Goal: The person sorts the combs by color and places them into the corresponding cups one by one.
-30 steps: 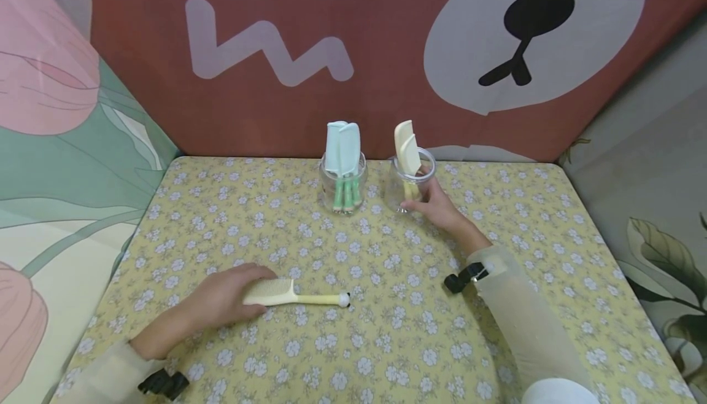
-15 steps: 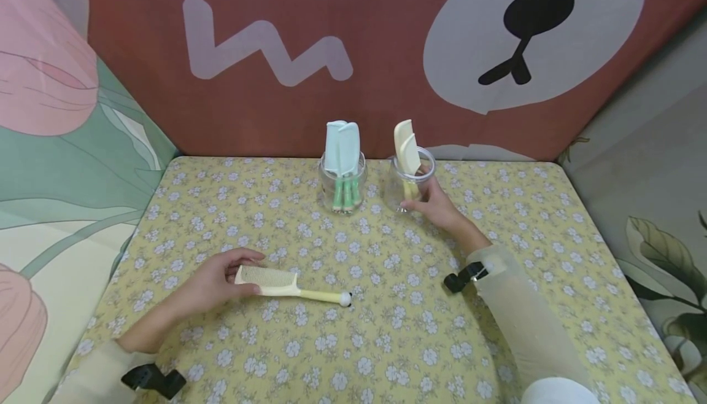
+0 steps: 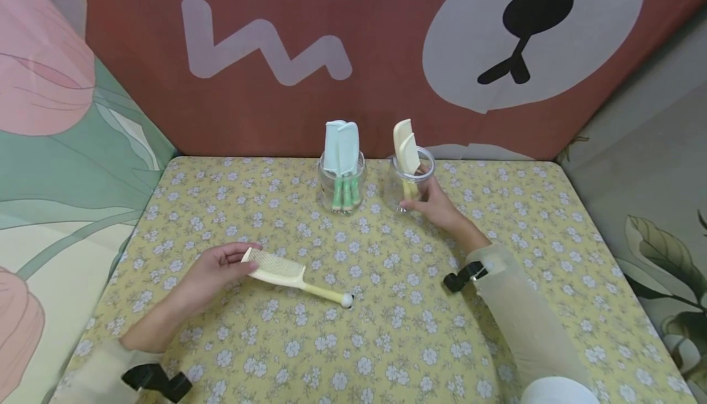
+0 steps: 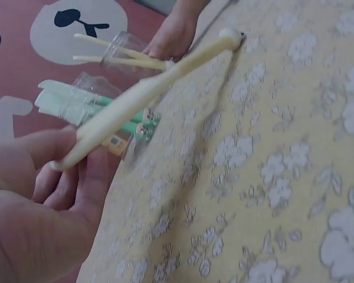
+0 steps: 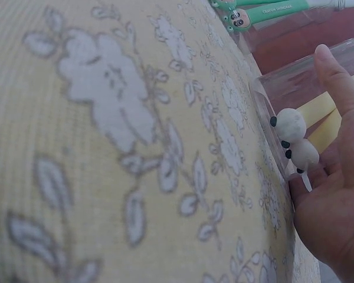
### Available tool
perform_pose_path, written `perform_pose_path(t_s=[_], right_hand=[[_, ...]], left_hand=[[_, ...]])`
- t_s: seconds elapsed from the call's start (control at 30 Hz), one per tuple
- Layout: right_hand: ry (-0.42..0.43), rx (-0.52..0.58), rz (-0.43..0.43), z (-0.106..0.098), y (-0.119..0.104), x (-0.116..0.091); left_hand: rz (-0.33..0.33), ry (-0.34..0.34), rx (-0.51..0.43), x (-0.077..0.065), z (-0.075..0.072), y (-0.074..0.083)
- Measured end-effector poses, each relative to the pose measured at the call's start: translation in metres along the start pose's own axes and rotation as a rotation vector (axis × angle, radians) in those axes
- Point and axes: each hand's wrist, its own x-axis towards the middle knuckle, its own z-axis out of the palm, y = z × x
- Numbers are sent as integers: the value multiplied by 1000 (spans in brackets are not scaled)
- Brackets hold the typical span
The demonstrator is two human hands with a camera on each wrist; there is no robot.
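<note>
A cream-yellow comb [image 3: 276, 269] with a white ball tip on its handle is pinched by its toothed end between the thumb and fingers of my left hand [image 3: 212, 272]. In the left wrist view the comb [image 4: 124, 106] slants above the cloth; whether its ball tip touches the cloth I cannot tell. My right hand [image 3: 439, 204] grips a clear jar [image 3: 393, 189] from its right side. Inside stand two cream combs [image 3: 407, 149], heads up; their white ball ends [image 5: 291, 127] rest low in the jar in the right wrist view.
A second clear jar [image 3: 326, 192] stands left of the gripped one, with several pale blue combs [image 3: 342, 146] on green handles in it. Yellow flowered cloth [image 3: 386, 330] covers the table. Behind it rises a reddish-brown printed backdrop [image 3: 265, 115].
My left hand has shifted from lying over the comb's head to pinching its end. The comb's toothed end has risen and swung away from me. My right hand and the jar stay put.
</note>
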Motion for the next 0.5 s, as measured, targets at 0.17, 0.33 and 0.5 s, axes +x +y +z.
perform_pose_path(t_s=[0.17,0.33,0.5], right_hand=[[7,-8,3,0,0,0],[8,-15,1,1,-1,0],[3,-6,22,2,-3,1]], left_hand=[[-12,37,-62,4,5,1],[-12,52,-103,8,9,7],[-10,85,-156,11,11,21]])
